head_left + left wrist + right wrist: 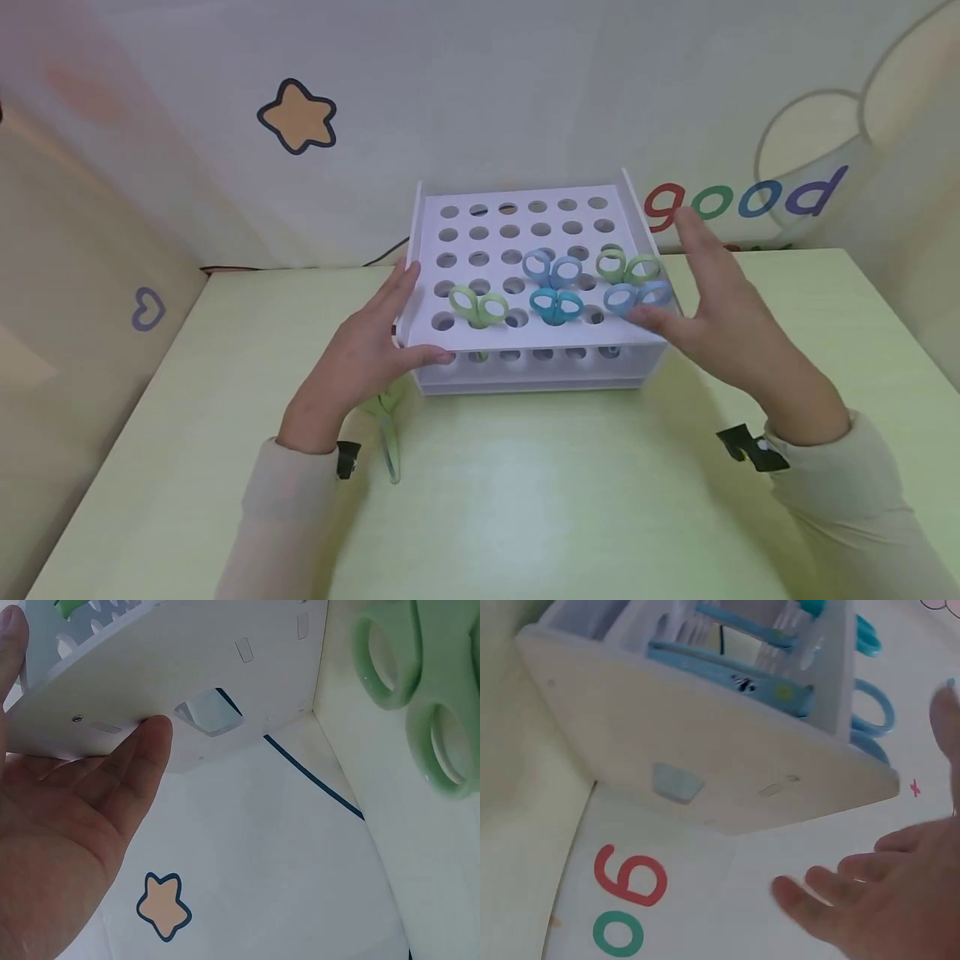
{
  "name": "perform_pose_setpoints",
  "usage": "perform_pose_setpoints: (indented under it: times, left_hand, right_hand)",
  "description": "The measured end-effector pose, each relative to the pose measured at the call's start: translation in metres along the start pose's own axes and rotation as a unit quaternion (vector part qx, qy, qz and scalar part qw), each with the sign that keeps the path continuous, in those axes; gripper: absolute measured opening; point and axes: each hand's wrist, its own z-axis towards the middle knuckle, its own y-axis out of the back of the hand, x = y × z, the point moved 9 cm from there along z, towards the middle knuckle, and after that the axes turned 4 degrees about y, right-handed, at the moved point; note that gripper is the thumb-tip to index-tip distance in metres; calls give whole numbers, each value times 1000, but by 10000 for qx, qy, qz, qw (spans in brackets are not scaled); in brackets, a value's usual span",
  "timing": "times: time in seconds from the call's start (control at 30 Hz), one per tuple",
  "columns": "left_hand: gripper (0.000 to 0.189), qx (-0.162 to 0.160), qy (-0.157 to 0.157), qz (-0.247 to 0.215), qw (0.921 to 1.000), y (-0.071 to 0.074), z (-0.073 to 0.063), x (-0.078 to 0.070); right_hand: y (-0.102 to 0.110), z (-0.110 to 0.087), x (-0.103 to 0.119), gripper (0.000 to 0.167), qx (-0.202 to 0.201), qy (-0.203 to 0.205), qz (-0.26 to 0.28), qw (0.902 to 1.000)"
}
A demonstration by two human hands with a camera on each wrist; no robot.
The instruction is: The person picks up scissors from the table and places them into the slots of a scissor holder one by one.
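Observation:
A white rack (480,246) with rows of round holes stands before me. My left hand (360,354) touches its left side with outstretched fingers, the thumb at the front corner. Beside the rack's right wall is my right hand (731,321), fingers spread and gripping nothing; its thumb overlaps the handles of light blue scissors (619,298) in the head view. Other scissors stand handles up in the holes: light green (480,308), teal (556,317), light blue (536,265) and green at the right (611,265). Green scissors (386,421) lie on the table, partly hidden by my left hand.
The pale table (525,483) meets a white backdrop (480,100) behind the rack. That backdrop carries an orange star (298,117) and coloured letters (753,198). A dark cable (386,252) runs behind the rack's left side.

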Motion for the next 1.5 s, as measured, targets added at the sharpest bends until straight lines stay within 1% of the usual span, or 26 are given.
perform_pose_setpoints:
  times: [0.07, 0.1, 0.13, 0.2, 0.27, 0.4, 0.5, 0.63, 0.7, 0.9, 1.1, 1.23, 1.33, 1.43, 1.5]
  left_hand:
    - [115, -37, 0, -15, 10000, 2, -1, 1]
    - [115, -53, -13, -24, 10000, 3, -2, 1]
    - [115, -70, -19, -38, 10000, 3, -3, 1]
    - [115, -90, -34, -46, 9999, 4, -4, 1]
    - [116, -98, -50, -22, 9999, 4, -4, 1]
    - [116, -98, -40, 43, 9999, 5, -5, -1]
    - [116, -74, -29, 62, 9999, 6, -5, -2]
    - [115, 26, 6, 0, 10000, 8, -6, -1]
    - [114, 92, 22, -80, 9999, 10, -7, 1]
    - [110, 213, -9, -364, 9991, 17, -10, 5]
    - [104, 248, 54, -315, 9992, 15, -15, 11]
    - [96, 29, 109, -144, 9998, 19, -25, 22]
    - [86, -251, 218, -83, 9994, 26, -34, 35]
    - [73, -417, 294, -256, 9984, 30, -40, 49]
    - [65, -434, 325, -435, 9976, 28, -41, 59]
  right_hand:
    - [-13, 1, -7, 128, 628, -198, -82, 9978]
    - [-18, 2, -10, 134, 838, -256, -82, 9961]
    - [-22, 2, -12, 138, 992, -290, -86, 9946]
    - [-27, 3, -15, 138, 1200, -329, -118, 9922]
    - [-29, 3, -17, 137, 1302, -338, -142, 9908]
    - [-28, 6, -16, 131, 1239, -187, -82, 9921]
    - [-29, 6, -17, 127, 1221, -251, 54, 9922]
    - [-31, 2, -22, 134, 1394, -591, -30, 9885]
    - [-31, 1, -23, 135, 1463, -687, -133, 9868]
    - [-29, -1, -22, 135, 1502, -700, -330, 9856]
    - [-30, -2, -24, 136, 1504, -747, -307, 9853]
    - [-36, -2, -25, 136, 1528, -721, -245, 9853]
    - [-37, -1, -25, 136, 1505, -689, -227, 9859]
    - [-36, 0, -27, 135, 1460, -685, -236, 9866]
    - [-34, -1, -29, 135, 1448, -699, -237, 9867]
